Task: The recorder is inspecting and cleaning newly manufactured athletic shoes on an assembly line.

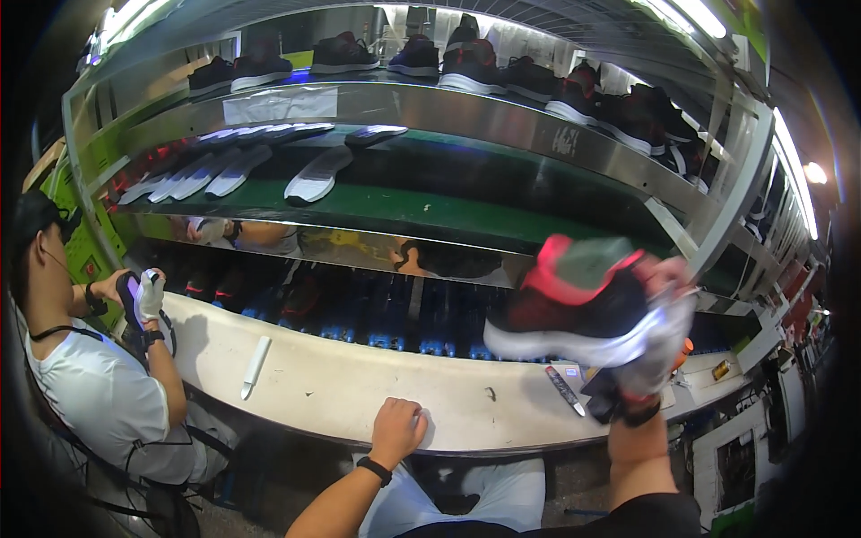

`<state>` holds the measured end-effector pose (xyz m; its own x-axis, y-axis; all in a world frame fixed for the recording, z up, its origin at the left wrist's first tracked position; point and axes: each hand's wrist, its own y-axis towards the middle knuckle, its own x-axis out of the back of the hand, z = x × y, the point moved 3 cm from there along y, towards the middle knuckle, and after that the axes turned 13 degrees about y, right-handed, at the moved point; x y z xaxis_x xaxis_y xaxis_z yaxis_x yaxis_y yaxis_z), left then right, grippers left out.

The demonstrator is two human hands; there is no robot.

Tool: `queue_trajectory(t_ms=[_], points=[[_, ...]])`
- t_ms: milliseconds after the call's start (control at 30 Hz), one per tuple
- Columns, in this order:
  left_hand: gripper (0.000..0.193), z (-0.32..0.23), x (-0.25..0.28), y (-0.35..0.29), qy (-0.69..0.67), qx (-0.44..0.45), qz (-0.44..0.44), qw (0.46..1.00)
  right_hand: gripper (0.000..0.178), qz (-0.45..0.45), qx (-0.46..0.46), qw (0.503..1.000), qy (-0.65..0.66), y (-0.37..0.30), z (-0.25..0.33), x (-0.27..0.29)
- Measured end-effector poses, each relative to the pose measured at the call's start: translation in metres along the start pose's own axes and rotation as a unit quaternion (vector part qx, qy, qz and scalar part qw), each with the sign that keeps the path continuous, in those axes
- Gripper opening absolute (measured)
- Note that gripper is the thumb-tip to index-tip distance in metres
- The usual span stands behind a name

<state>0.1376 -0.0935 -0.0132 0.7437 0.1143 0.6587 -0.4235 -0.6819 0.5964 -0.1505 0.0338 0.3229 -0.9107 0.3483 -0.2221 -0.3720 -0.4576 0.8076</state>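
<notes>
My right hand (pixel 662 327), in a white glove with some fingertips bare, grips a black sneaker (pixel 574 309) with a red collar and white sole. It is lifted above the right part of the bench, and both hand and shoe are smeared by motion. My left hand (pixel 400 431) rests as a loose fist on the bench's front edge, with no object visible in it. A black band circles its wrist. Below the sneaker, a dark pen-shaped tool (pixel 565 391) lies on the cream bench top (pixel 350 386).
On the left, a co-worker (pixel 90 377) holds a dark shoe (pixel 134 309). A white stick-like tool (pixel 256 368) lies on the bench. Behind run a blue-edged roller conveyor (pixel 430 341) and a green belt (pixel 395 202) carrying white soles (pixel 318 175). Several sneakers (pixel 345 54) line the upper shelf.
</notes>
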Motion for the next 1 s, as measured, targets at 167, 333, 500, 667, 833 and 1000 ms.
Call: queue_trajectory(t_ms=[167,333,500,667,833,1000], points=[[0.016,-0.004,-0.001,0.004,0.078,-0.041,0.029,0.996,0.074,0.066,0.415,0.881,-0.218,0.161,0.010,-0.063],[0.016,-0.004,-0.001,0.003,0.080,-0.043,0.032,0.995,0.051,0.042,0.292,0.876,-0.382,0.267,-0.064,-0.113],[0.021,0.007,0.012,0.003,0.011,-0.027,0.096,0.995,0.046,0.233,0.066,0.804,-0.543,0.179,-0.153,-0.072],[0.035,0.085,0.030,0.085,0.085,-0.043,0.232,0.968,0.051,0.245,-0.119,0.763,-0.586,0.100,-0.177,0.001],[0.077,0.224,0.039,0.237,0.378,0.002,0.242,0.894,0.052,0.185,-0.111,0.791,-0.573,0.096,-0.176,0.018],[0.105,0.325,0.013,0.289,0.350,0.105,0.337,0.867,0.044,0.070,-0.135,0.782,-0.605,0.106,-0.184,0.021]])
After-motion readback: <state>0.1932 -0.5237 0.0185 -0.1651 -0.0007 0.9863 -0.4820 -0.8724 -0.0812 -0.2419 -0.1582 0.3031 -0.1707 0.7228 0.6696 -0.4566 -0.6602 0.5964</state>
